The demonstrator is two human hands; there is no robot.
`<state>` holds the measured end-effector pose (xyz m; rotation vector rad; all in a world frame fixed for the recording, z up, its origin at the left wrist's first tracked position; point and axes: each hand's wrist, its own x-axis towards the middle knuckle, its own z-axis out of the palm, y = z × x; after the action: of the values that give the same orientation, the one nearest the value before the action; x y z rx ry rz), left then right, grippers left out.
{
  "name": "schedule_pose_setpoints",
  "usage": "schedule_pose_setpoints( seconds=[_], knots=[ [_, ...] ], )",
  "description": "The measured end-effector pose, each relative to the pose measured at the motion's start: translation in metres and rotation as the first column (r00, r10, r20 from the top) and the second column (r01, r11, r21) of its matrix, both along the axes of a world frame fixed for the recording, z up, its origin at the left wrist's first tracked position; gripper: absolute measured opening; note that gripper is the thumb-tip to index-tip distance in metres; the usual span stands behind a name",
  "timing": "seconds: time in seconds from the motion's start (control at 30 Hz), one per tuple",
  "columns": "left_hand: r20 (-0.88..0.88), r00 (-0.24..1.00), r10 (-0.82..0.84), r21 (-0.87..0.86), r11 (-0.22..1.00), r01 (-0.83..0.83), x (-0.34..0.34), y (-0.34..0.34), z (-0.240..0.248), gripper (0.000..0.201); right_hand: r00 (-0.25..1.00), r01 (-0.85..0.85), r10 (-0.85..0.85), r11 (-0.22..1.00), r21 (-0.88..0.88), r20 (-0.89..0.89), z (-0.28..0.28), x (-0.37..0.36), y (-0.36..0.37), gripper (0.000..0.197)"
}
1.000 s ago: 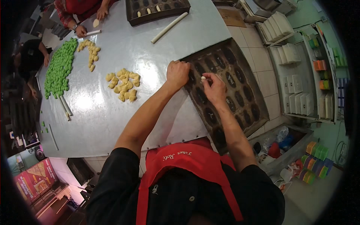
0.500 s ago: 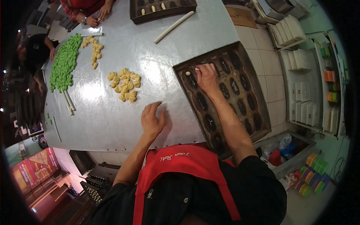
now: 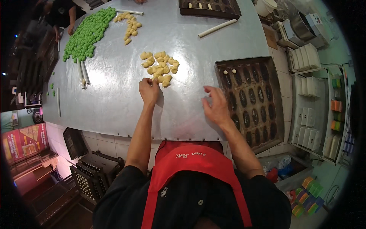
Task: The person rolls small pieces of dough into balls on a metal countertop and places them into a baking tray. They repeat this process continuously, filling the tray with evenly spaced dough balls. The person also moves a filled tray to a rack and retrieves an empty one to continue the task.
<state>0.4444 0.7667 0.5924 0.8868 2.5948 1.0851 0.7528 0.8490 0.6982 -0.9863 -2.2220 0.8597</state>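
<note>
A loose cluster of yellow dough pieces (image 3: 160, 64) lies on the metal table. At its near edge my left hand (image 3: 148, 91) has thumb and fingers pinched together on a piece of dough, mostly hidden by the fingertips. My right hand (image 3: 216, 106) hovers over the table between the cluster and the dark baking tray (image 3: 248, 88), thumb and fingers apart, holding nothing. Rows of oval hollows fill the tray. Two small pale dough balls, a left one (image 3: 225, 72) and a right one (image 3: 234, 71), sit in its far left corner.
Green dough balls (image 3: 85, 34) cover the table's far left, with more yellow pieces (image 3: 131, 27) beside them. A pale rod (image 3: 217, 28) lies before a second tray (image 3: 209, 11). Shelves (image 3: 310, 103) stand right of the table. A co-worker's arm (image 3: 71, 19) reaches in at far left.
My right hand has left the baking tray, where a second dough ball now sits, and moved left over the table. My left hand has reached the yellow dough and closed. The view has shifted.
</note>
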Motion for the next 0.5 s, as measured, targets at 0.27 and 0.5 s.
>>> schedule_pose_setpoints(
  seconds=[0.27,0.5],
  knots=[
    [0.748,0.494,-0.443,0.465,0.881,0.085,0.039,-0.084,0.029,0.021,0.978,-0.136,0.047,0.883,-0.448,-0.205,-0.013,-0.083,-0.066,0.034],
    [0.628,0.668,-0.399,0.334,0.914,0.231,0.050,-0.096,0.066,0.043,0.986,-0.075,-0.008,0.870,-0.487,-0.166,0.000,-0.109,-0.102,0.028]
  ],
)
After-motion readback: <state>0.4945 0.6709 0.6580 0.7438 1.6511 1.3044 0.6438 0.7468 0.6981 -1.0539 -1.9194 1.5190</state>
